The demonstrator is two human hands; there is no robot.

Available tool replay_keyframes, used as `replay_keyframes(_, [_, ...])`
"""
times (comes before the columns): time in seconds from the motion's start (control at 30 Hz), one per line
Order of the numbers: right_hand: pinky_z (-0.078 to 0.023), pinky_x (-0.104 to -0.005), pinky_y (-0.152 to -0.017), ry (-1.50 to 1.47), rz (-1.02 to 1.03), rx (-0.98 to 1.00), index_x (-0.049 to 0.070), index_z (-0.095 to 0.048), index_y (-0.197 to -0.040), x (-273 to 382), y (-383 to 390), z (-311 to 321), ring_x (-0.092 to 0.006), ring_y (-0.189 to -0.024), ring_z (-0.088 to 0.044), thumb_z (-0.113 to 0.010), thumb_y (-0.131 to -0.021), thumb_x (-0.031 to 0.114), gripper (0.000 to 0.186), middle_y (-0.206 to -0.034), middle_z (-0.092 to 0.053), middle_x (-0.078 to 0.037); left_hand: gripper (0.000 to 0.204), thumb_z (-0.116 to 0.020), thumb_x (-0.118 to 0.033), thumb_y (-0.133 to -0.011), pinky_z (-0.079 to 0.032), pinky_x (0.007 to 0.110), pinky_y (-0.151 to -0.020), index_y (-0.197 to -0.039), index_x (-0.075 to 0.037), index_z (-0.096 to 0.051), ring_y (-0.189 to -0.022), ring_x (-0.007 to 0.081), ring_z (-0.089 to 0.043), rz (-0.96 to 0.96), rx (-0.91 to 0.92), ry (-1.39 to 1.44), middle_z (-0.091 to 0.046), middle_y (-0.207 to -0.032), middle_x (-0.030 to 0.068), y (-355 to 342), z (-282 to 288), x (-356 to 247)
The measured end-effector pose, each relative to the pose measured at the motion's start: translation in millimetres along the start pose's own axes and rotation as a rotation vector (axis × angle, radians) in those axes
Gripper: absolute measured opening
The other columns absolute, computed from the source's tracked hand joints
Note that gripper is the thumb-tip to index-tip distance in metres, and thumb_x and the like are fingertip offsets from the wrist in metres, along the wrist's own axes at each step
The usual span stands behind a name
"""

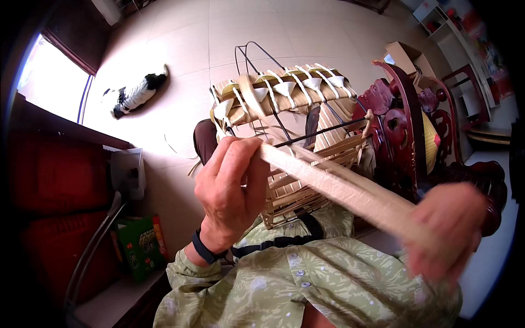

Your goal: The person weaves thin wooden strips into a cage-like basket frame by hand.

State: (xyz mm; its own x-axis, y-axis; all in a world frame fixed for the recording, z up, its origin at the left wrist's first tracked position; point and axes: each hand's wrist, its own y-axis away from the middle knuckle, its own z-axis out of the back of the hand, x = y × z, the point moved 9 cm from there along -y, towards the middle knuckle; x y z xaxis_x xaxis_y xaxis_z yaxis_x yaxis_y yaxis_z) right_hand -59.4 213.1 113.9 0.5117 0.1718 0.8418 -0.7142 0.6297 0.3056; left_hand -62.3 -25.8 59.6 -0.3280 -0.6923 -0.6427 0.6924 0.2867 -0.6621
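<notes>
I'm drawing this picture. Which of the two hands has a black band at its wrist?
The left hand, pinching the pale strip beside the woven frame. A black band circles its wrist; none shows by the blurred right hand.

Way round on left: space over floor [175, 109] between left hand [227, 186] and white bin [121, 164]. Pale strip [339, 188], stretched between both hands, bars direct way from person's chest to right side of woven frame [284, 101]. Dark rod [328, 129] crosses frame's opening, narrowing it; wire loops [266, 53] jut from far end. Carved red chair [410, 112] crowds right side, near right hand [451, 232].
</notes>
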Motion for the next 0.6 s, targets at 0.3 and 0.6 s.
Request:
replay_keyframes(0.3, [-0.037, -0.0361, -0.108, -0.549, -0.033, -2.053, 0.007, -0.062, -0.097, 101.4, 307.7, -189.3, -0.0169, -0.091, -0.053, -0.057, -0.1, 0.031, 0.025, -0.087, -0.053, -0.003, 0.009, -0.062, 0.004, -0.086, -0.045, 0.027, -0.053, -0.095, 0.001, -0.062, -0.058, 0.014, -0.055, 0.173, -0.105, -0.081, -0.058, -0.073, 0.0088, 2.5, 21.8, 43.4])
replay_keyframes(0.6, [-0.034, -0.0259, -0.054, -0.185, -1.775, -2.265, 0.007, -0.06, -0.091, 33.4, 412.1, -371.6, -0.0087, -0.06, -0.047, -0.063, -0.095, 0.036, 0.029, -0.078, -0.057, 0.0, 0.012, -0.063, 0.002, -0.087, -0.048, 0.026, -0.059, -0.099, 0.0, -0.065, -0.064, 0.0147, -0.061, 0.222, -0.119, -0.022, -0.062, -0.074, 0.0077, 17.5, 28.2, 58.5])
